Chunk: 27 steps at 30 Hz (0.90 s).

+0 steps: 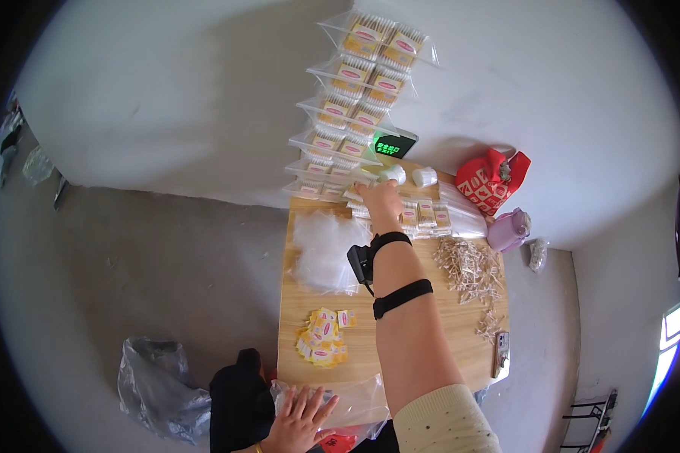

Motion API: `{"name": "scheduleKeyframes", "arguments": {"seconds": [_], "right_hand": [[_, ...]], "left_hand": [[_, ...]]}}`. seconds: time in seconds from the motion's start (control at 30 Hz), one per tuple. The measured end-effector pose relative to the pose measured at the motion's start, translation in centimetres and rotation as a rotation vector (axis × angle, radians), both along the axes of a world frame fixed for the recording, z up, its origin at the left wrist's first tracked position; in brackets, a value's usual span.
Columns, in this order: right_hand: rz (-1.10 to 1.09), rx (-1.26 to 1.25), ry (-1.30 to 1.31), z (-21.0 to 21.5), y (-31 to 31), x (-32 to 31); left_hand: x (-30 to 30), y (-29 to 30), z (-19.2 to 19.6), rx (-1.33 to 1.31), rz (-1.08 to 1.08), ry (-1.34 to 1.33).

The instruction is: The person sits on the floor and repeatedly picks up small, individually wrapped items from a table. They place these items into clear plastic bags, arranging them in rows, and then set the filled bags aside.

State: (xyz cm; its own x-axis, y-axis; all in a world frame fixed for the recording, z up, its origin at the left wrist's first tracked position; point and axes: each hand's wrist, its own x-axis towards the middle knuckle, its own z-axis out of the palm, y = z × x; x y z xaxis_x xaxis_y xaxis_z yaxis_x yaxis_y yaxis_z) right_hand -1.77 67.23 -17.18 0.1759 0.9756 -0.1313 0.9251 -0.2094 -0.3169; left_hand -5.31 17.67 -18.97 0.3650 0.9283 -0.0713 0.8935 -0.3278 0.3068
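My left hand (302,419) lies on a clear plastic bag (359,396) at the table's near edge, its fingers spread. My right arm stretches across the table, and my right hand (383,201) is over the small packs of cotton swabs (425,215) at the far end. Its fingers look apart; whether they touch a pack I cannot tell. Beside it, tall stacked clear bags (338,112) each show cotton-swab packs with yellow-and-white cards. A pile of flat clear bags (321,249) is left of my right forearm. Nearer me lie loose yellow-and-white cards (323,337).
Loose cotton swabs (468,268) cover the table's right side, with a phone (501,353) below them. White rolls (425,177), a green lit sign (394,143), a red bag (493,181) and a purple jug (509,230) stand at the back. A grey plastic bag (159,385) is left of the table.
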Motion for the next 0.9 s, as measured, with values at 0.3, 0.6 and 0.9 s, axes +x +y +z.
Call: {"name": "scheduleKeyframes", "arguments": {"seconds": [0.3, 0.6, 0.9], "right_hand": [[0.009, 0.030, 0.476, -3.4, 0.8, 6.5], [0.238, 0.106, 0.493, -3.6, -21.3, 22.0], [0.114, 0.291, 0.243, -5.8, -40.9, 32.1]], "left_hand": [[0.4, 0.0, 0.3, 0.064, -0.051, -0.001], [0.3, -0.6, -0.3, 0.127, 0.013, -0.015], [1.4, -1.0, -0.4, 0.190, -0.008, 0.050]]}}
